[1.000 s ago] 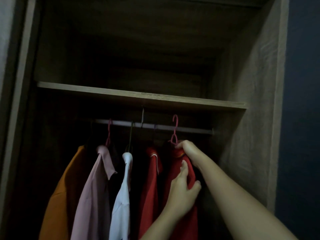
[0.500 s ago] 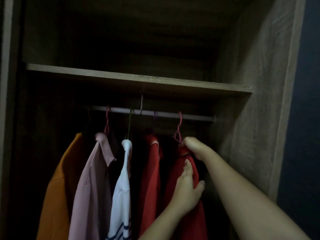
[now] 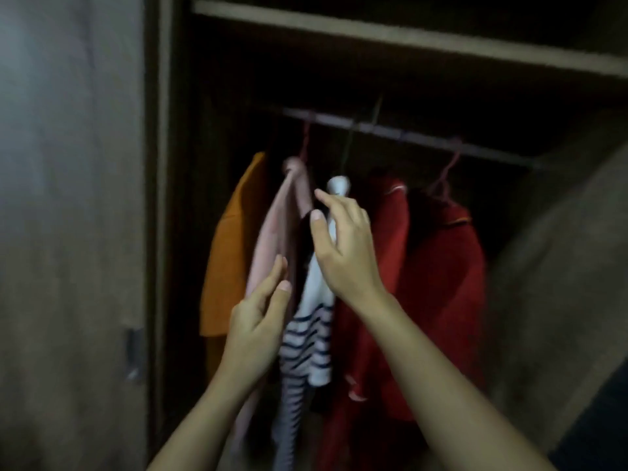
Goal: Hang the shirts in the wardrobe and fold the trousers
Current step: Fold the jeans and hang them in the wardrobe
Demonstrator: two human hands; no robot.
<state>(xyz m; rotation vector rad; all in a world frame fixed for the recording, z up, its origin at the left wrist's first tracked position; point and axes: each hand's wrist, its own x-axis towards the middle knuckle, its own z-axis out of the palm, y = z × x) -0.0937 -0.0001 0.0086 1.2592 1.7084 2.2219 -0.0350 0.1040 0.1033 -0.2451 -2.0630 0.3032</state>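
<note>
Several shirts hang from the wardrobe rail [image 3: 407, 136]: an orange shirt [image 3: 231, 253], a pink shirt [image 3: 272, 239], a white shirt with dark stripes [image 3: 311, 338] and two red shirts [image 3: 445, 287]. My left hand [image 3: 260, 329] reaches up with straight fingers that touch the pink shirt's edge. My right hand [image 3: 343, 246] hovers in front of the white striped shirt's collar, fingers loosely bent, holding nothing that I can see. The frame is dim and blurred.
A wooden shelf [image 3: 390, 39] runs above the rail. The wardrobe's left side panel [image 3: 159, 198] and a pale door [image 3: 68, 232] with a small metal fitting [image 3: 134, 355] stand at the left. The right inner wall [image 3: 560, 266] closes the space beside the red shirts.
Both hands have left the rightmost red shirt and moved left to the pink and white striped shirts. The view has swung left and down.
</note>
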